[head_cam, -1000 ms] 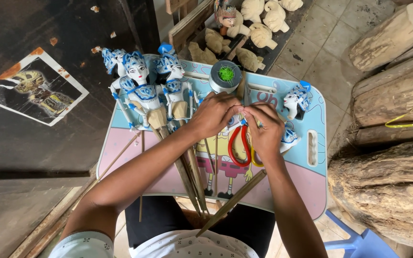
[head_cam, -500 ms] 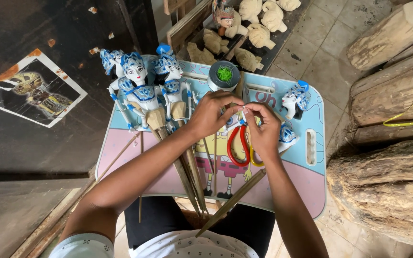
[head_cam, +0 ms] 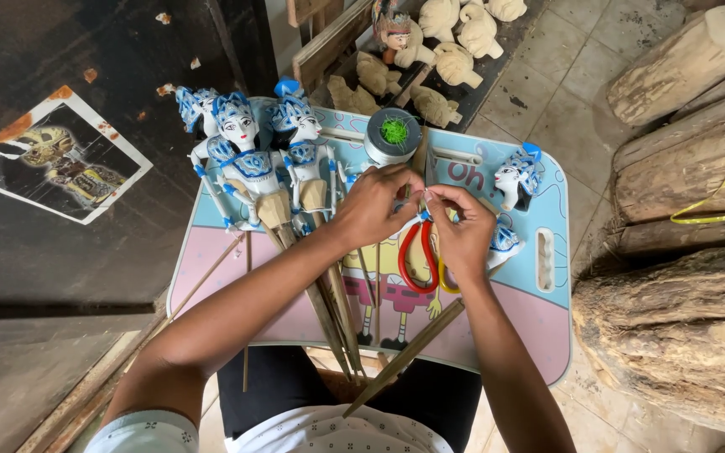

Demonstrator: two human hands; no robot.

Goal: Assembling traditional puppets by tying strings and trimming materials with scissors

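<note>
Puppet part [head_cam: 426,198] pinched between both hands' fingertips [head_cam: 438,197]

Torn rectangular poster [head_cam: 59,159] on dark wall [head_cam: 86,50]

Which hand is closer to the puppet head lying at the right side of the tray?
Right. The right hand sits just beside the puppet head; the left hand is farther away, across the tray.

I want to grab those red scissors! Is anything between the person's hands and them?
Nothing visible does. The red-handled scissors lie on the lap tray directly under the left hand and right hand, which pinch something tiny together just above. The blades are hidden beneath the hands.
</note>
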